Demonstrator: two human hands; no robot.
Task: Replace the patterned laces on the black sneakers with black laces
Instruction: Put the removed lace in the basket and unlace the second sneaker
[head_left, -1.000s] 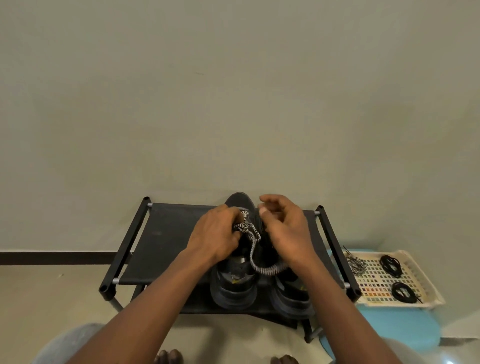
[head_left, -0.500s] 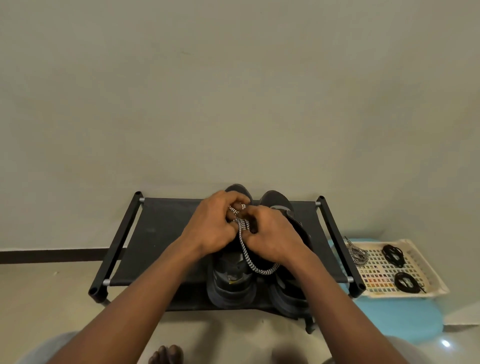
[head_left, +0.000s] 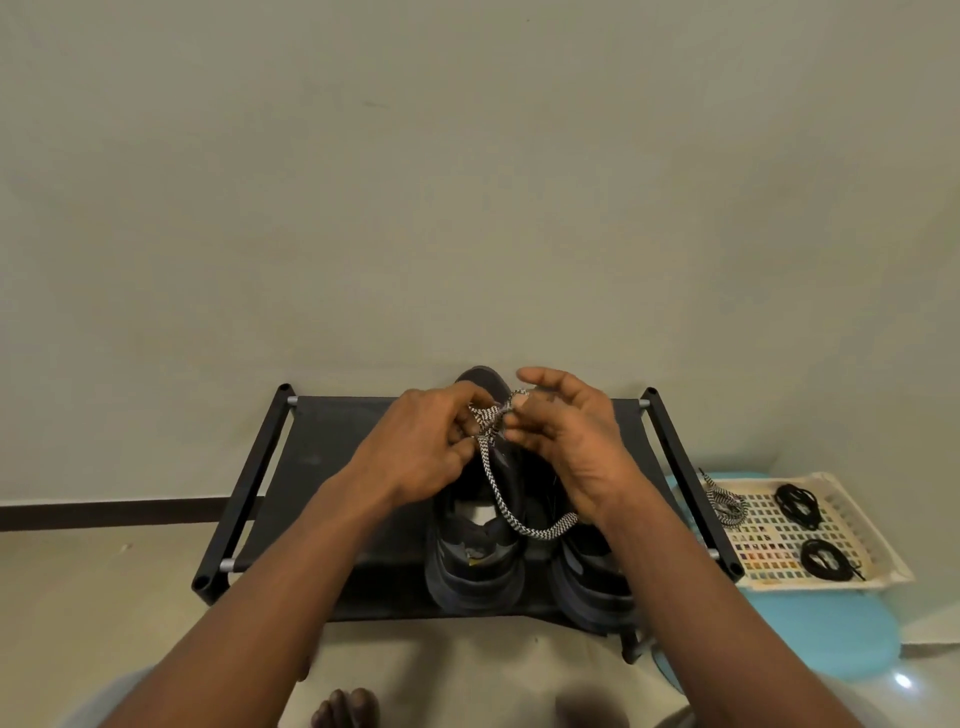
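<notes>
Head view: the black sneakers (head_left: 472, 566) stand side by side on a black shoe rack (head_left: 322, 467). The left hand (head_left: 421, 452) and right hand (head_left: 566, 452) each pinch the patterned lace (head_left: 498, 499) above the left-side sneaker, so both grips are grasping it. Its free length loops toward the right wrist. To the right, a basket (head_left: 852, 525) holds two coiled black laces (head_left: 797, 501) and a second patterned lace (head_left: 724, 504)

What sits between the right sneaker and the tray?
The rack's black side bar stands between sneaker and tray, in the head view.
</notes>
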